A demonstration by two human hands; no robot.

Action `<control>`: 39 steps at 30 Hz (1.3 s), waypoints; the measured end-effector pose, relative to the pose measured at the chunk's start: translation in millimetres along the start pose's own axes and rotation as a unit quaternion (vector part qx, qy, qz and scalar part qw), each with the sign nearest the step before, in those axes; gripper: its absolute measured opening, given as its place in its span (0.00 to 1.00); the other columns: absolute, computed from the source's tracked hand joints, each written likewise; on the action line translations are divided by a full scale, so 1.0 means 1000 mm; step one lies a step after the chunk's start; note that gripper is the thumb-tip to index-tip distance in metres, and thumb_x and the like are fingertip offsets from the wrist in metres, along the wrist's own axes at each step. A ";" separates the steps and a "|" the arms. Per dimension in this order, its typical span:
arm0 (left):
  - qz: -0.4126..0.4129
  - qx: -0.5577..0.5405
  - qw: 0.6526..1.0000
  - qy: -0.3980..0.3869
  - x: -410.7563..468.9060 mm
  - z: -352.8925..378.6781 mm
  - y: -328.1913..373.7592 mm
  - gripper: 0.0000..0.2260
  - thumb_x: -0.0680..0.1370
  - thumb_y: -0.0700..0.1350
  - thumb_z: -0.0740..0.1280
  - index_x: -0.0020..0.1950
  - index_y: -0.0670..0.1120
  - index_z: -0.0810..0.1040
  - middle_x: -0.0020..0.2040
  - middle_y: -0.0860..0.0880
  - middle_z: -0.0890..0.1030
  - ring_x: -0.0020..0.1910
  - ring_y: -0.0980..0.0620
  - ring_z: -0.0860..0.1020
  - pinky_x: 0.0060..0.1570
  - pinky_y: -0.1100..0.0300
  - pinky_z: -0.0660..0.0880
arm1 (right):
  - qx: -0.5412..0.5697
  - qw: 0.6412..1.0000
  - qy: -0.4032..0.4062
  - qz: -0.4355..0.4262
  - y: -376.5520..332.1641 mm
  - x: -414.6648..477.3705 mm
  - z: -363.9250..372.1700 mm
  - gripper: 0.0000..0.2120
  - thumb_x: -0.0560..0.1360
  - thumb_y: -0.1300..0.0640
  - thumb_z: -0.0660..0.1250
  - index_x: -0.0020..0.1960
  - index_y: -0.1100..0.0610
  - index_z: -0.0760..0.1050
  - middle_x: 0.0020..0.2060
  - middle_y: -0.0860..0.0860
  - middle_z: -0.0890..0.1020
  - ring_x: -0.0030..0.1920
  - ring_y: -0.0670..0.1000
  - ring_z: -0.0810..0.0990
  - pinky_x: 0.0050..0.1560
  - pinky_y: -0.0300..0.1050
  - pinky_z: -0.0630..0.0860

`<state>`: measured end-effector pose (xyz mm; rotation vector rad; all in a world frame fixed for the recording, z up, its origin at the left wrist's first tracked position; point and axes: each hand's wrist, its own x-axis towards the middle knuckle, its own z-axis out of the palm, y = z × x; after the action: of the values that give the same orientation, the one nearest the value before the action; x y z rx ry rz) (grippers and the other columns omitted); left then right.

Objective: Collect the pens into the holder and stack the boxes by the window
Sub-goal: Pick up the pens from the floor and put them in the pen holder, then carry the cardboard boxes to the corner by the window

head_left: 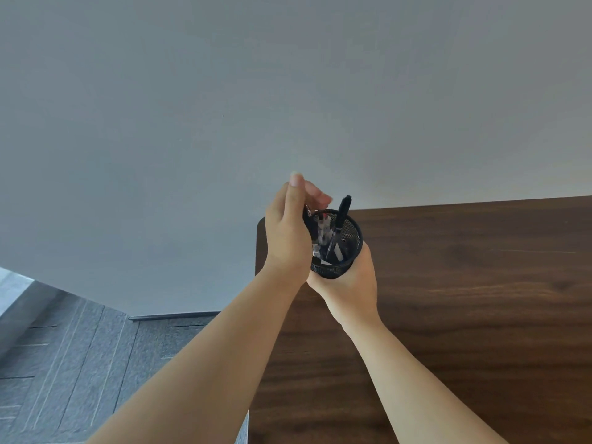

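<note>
Clearly the holder (338, 248), a black wire-mesh cup, is off the table (448, 299) and held in the air above that table's far left corner, tilted so its open mouth faces the camera. Several pens (323, 230) stand inside it, and one dark capped pen (342, 213) pokes out past the rim on the side away from the left hand.

As a judgement, the holder should be light and stiff; the mesh gives the skin some bite, so it is unlikely to slip, though hard squeezing could dent thin wire. The pens are loose and smooth, and at this tilt they could slide out, so the mouth is better kept upward. The sensible hold is around the lower wall and under the base, which is where the right hand (349, 283) sits: palm cupped beneath the holder, fingers wrapped about its near and lower side, closed on it.

The left hand (286, 238) stands edge-on against the holder's left side, thumb (296, 184) raised, fingers (317, 192) curled over the rim at the mouth. Whether those fingers pinch a pen or merely steady the rim cannot be told, since the hand's back hides them. Both forearms reach forward from the near edge, converging on the holder. No boxes or window are in view.
</note>
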<state>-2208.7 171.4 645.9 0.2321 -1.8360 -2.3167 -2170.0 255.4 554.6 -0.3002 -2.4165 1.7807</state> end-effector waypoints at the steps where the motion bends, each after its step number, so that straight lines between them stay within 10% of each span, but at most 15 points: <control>1: -0.007 0.008 1.000 0.016 0.001 0.001 -0.001 0.17 0.79 0.54 0.58 0.33 0.53 0.78 0.36 0.49 0.81 0.41 0.48 0.79 0.50 0.48 0.75 | -0.001 1.000 0.000 0.001 0.000 0.000 0.000 0.36 0.55 0.43 0.80 0.56 0.29 0.65 0.58 0.39 0.77 0.61 0.46 0.76 0.58 0.51 0.79; 11: -0.088 0.079 0.993 0.004 -0.002 -0.013 -0.013 0.11 0.82 0.49 0.57 0.50 0.56 0.80 0.59 0.52 0.81 0.62 0.52 0.77 0.66 0.48 0.72 | 0.003 1.000 -0.009 -0.004 -0.004 0.002 -0.004 0.37 0.55 0.48 0.80 0.52 0.22 0.63 0.57 0.39 0.77 0.62 0.46 0.76 0.59 0.52 0.78; 19: -0.228 0.004 0.973 -0.029 -0.009 -0.014 -0.018 0.24 0.80 0.63 0.51 0.54 0.49 0.81 0.50 0.47 0.85 0.52 0.48 0.83 0.58 0.53 0.76 | 0.001 0.998 -0.050 -0.030 -0.012 0.004 -0.013 0.41 0.58 0.57 0.83 0.51 0.20 0.65 0.49 0.22 0.75 0.55 0.31 0.77 0.55 0.38 0.77; 26: -0.208 -0.012 0.978 -0.020 -0.008 -0.028 -0.004 0.21 0.83 0.58 0.49 0.64 0.48 0.75 0.62 0.51 0.78 0.57 0.54 0.78 0.51 0.65 0.74 | -0.041 0.998 -0.049 -0.005 -0.020 0.004 -0.015 0.42 0.50 0.47 0.83 0.61 0.40 0.70 0.59 0.46 0.78 0.63 0.51 0.76 0.60 0.55 0.78; 31: -0.183 0.014 0.983 0.006 -0.021 -0.049 0.038 0.22 0.83 0.55 0.51 0.73 0.47 0.70 0.70 0.49 0.73 0.70 0.52 0.71 0.70 0.56 0.62 | -0.062 0.991 -0.019 0.120 -0.055 -0.045 -0.042 0.51 0.61 0.54 0.82 0.75 0.49 0.56 0.72 0.52 0.61 0.69 0.53 0.68 0.67 0.53 0.72; 39: -0.137 0.029 0.989 0.036 -0.106 -0.094 0.131 0.17 0.82 0.52 0.57 0.68 0.49 0.73 0.65 0.51 0.76 0.64 0.53 0.74 0.70 0.53 0.64 | -0.042 0.996 -0.051 0.052 -0.137 -0.132 -0.063 0.22 0.75 0.55 0.69 0.67 0.50 0.69 0.59 0.50 0.77 0.51 0.43 0.77 0.46 0.34 0.73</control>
<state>-2078.7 78.1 753.1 0.6031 -1.9451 -2.3917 -2039.1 244.0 705.9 -0.3579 -2.5971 1.7800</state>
